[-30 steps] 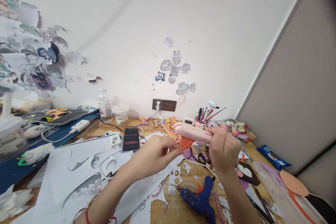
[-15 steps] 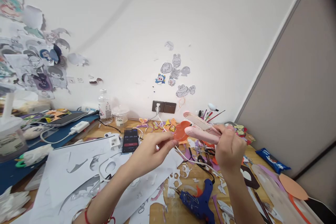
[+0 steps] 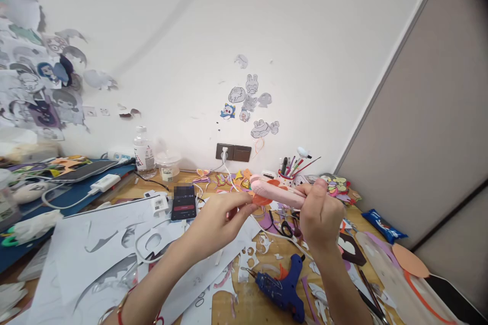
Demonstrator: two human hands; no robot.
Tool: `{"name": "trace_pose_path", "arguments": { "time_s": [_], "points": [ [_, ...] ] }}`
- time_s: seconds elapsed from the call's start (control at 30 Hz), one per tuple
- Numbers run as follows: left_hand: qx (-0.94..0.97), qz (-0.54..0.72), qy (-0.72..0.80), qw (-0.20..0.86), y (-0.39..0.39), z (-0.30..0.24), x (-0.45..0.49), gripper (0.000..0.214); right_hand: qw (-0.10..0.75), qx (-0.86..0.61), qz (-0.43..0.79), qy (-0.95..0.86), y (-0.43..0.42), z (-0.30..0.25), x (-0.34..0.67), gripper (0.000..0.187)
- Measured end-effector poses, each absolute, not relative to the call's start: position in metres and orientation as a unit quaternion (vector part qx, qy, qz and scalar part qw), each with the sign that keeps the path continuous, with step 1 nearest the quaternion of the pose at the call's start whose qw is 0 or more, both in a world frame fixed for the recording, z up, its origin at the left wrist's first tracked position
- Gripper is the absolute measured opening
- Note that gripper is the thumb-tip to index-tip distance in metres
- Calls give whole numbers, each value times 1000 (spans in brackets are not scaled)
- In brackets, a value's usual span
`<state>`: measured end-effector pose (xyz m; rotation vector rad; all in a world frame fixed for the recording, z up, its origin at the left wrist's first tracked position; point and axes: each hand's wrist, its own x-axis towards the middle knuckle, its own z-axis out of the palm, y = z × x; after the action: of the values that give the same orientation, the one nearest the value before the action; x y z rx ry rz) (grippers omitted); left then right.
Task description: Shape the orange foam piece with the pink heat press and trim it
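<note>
My left hand (image 3: 219,221) pinches the edge of an orange foam piece (image 3: 261,201) between thumb and fingers. My right hand (image 3: 322,218) is wrapped round a pink hair straightener (image 3: 277,194), whose arms are pressed together over the orange piece. Much of that piece is hidden behind the straightener. Beneath the hands, a blue hot glue gun (image 3: 282,287) lies on the wooden table among paper and foam scraps. A pair of black-handled scissors (image 3: 285,229) rests just below the straightener.
Large white paper sheets (image 3: 102,259) cover the table's left part, with a phone (image 3: 184,203) at their far edge. A bottle (image 3: 144,155) and a plastic tub (image 3: 168,166) stand by the wall. A pen cup (image 3: 286,179) is behind my right hand. A white cable (image 3: 229,172) hangs from the socket.
The straightener's arms, apart before, have come together over the orange piece. My right hand has moved slightly left. The view has shifted a little to the right.
</note>
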<state>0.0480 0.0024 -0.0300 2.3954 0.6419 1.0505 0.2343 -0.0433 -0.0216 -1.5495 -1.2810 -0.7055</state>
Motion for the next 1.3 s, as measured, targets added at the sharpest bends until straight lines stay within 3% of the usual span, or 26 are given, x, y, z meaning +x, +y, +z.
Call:
{"name": "trace_pose_path", "arguments": {
  "time_s": [0.47, 0.9, 1.2, 1.3],
  "points": [
    [874, 382, 213, 211, 0, -31, 50, 24, 474, -622, -310, -541, -42, -23, 233, 62],
    [863, 375, 269, 206, 0, -18, 29, 29, 437, -540, -405, -594, -34, -26, 245, 48],
    [923, 263, 264, 95, -11, -10, 21, 19, 418, -442, -435, -664, -40, -22, 248, 39],
    [936, 221, 257, 96, -13, -7, 22, 25, 422, -424, -427, -678, -42, -21, 247, 38]
  ]
}}
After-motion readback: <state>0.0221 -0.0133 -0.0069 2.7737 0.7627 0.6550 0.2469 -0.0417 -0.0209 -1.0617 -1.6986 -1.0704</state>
